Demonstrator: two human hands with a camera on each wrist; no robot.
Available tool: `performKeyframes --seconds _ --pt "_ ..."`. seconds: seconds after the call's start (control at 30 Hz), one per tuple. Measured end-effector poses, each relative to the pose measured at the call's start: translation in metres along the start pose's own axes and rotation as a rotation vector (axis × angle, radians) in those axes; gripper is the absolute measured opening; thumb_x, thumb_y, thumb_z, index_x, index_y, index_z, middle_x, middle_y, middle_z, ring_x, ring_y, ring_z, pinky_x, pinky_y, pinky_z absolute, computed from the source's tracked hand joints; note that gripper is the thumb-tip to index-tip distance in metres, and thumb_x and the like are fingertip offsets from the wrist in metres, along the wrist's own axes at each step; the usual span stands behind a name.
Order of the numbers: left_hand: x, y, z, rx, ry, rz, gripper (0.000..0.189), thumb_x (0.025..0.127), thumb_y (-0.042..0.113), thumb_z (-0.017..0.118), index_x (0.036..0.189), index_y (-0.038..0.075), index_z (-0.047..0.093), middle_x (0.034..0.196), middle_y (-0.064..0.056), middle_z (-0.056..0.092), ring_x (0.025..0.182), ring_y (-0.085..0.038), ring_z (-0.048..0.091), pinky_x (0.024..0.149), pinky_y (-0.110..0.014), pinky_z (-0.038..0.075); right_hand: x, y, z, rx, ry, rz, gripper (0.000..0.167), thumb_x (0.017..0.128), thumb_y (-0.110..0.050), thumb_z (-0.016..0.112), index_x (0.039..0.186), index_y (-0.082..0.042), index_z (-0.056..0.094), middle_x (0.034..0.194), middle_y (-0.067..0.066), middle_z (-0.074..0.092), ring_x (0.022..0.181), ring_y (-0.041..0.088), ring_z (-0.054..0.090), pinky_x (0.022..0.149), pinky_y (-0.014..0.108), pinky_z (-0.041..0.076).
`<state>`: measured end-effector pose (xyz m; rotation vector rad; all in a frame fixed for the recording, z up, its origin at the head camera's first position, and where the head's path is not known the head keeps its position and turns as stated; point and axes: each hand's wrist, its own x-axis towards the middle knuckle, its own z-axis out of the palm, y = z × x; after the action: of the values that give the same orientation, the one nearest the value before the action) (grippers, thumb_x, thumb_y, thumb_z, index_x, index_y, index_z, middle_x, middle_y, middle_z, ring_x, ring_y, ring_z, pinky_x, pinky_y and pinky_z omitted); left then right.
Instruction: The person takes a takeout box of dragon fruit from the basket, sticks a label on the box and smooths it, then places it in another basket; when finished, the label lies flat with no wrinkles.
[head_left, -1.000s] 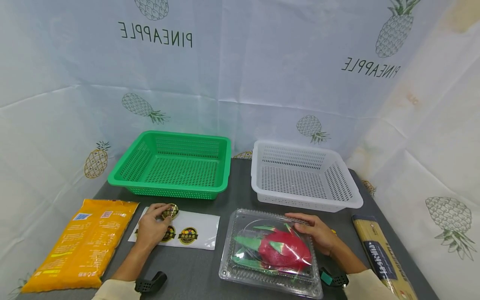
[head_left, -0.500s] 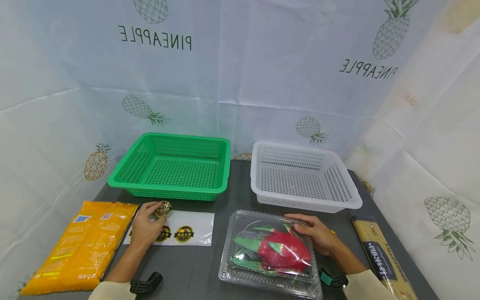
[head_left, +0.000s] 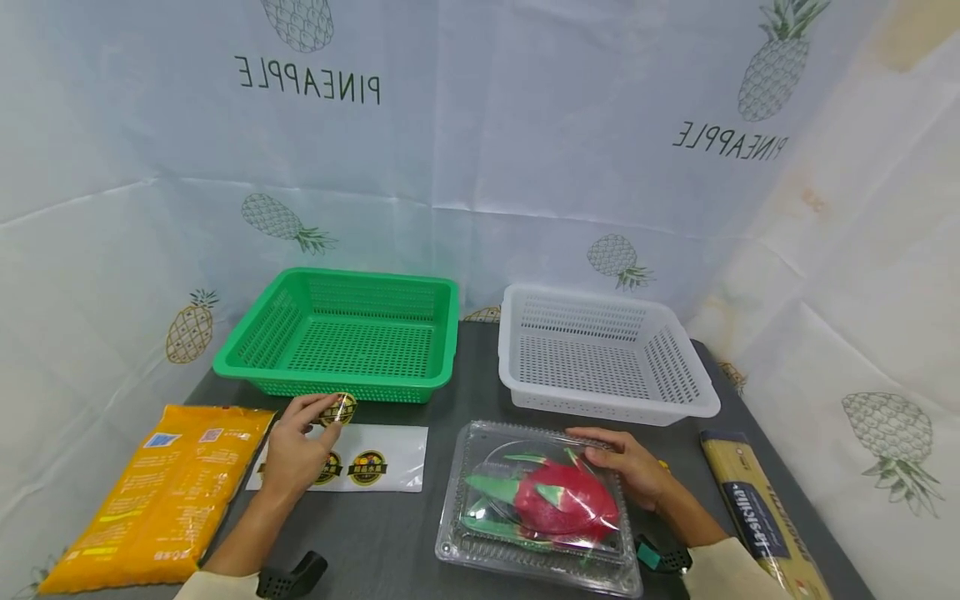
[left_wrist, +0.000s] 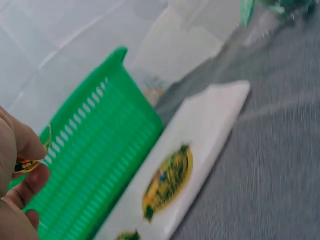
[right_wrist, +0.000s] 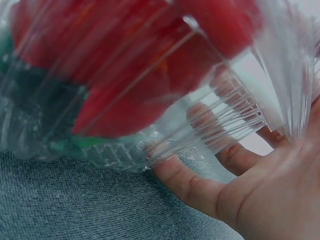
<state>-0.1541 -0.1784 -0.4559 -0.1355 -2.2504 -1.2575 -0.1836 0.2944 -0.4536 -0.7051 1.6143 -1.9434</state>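
From where I'm standing, the work is looking part-done: the dragon fruit [head_left: 562,500] is already lying inside a clear plastic clamshell box [head_left: 525,564], and the lid is covering it. One round black-and-gold label [head_left: 341,410] is off the white sheet [head_left: 407,454], while more printed labels [head_left: 367,467] are remaining on it. What is left, I judge, is a resting place for that loose label; it is sitting on nothing yet, and the lid is showing none that I can make out. The left hand [head_left: 296,450] is pinching it by an edge between thumb and fingertip, its fingers curving and nearly closed, and is hovering over the sheet's far edge, before the green basket [head_left: 390,385]. That forearm is slanting in from the near left corner. The right hand [head_left: 633,471] is holding the box loosely at its far right corner, thumb and fingers spreading apart around the plastic edge, its forearm reaching in from the near right. The box itself is lying flat on the grey tabletop [head_left: 390,542], in front of the white basket [head_left: 600,402] and well apart from the label.
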Motion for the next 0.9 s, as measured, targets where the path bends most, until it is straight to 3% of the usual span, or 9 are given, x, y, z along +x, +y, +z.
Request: performKeyframes --seconds 0.23,0.3,0.63,0.9 --pt "-0.001 0.028 0.006 -0.11 -0.045 0.075 0.041 0.082 -0.013 0.068 0.121 -0.005 0.065 0.119 -0.015 0.056 0.089 -0.021 0.051 0.075 -0.017 0.037 -0.001 0.001 0.0 0.002 -0.009 0.002 0.04 0.102 0.001 0.039 0.14 -0.002 0.05 0.127 0.012 0.059 0.109 0.029 0.061 0.082 0.047 0.051" --pt "-0.001 0.035 0.008 -0.161 -0.05 0.098 0.041 0.08 -0.015 0.069 0.121 -0.006 0.065 0.119 -0.015 0.057 0.089 -0.021 0.052 0.075 -0.015 0.038 -0.001 0.001 0.0 0.001 -0.014 0.001 0.04 0.102 0.001 0.038 0.14 -0.002 0.049 0.127 0.012 0.059 0.109 0.028 0.06 0.082 0.047 0.051" --pt "0.003 0.074 0.015 -0.423 -0.12 0.198 0.043 0.076 -0.022 0.067 0.118 -0.01 0.064 0.113 -0.017 0.055 0.097 -0.02 0.051 0.076 -0.019 0.041 -0.001 0.0 0.0 -0.019 -0.001 -0.003 0.04 0.102 0.0 0.04 0.14 -0.004 0.051 0.127 0.011 0.059 0.109 0.029 0.061 0.082 0.047 0.052" --pt "0.002 0.093 0.019 -0.475 -0.176 0.249 0.044 0.076 -0.023 0.067 0.118 -0.01 0.063 0.111 -0.018 0.053 0.096 -0.018 0.051 0.078 -0.021 0.041 0.001 0.0 0.0 -0.009 -0.013 -0.006 0.04 0.102 0.0 0.04 0.141 -0.001 0.048 0.127 0.012 0.058 0.11 0.029 0.06 0.082 0.047 0.052"
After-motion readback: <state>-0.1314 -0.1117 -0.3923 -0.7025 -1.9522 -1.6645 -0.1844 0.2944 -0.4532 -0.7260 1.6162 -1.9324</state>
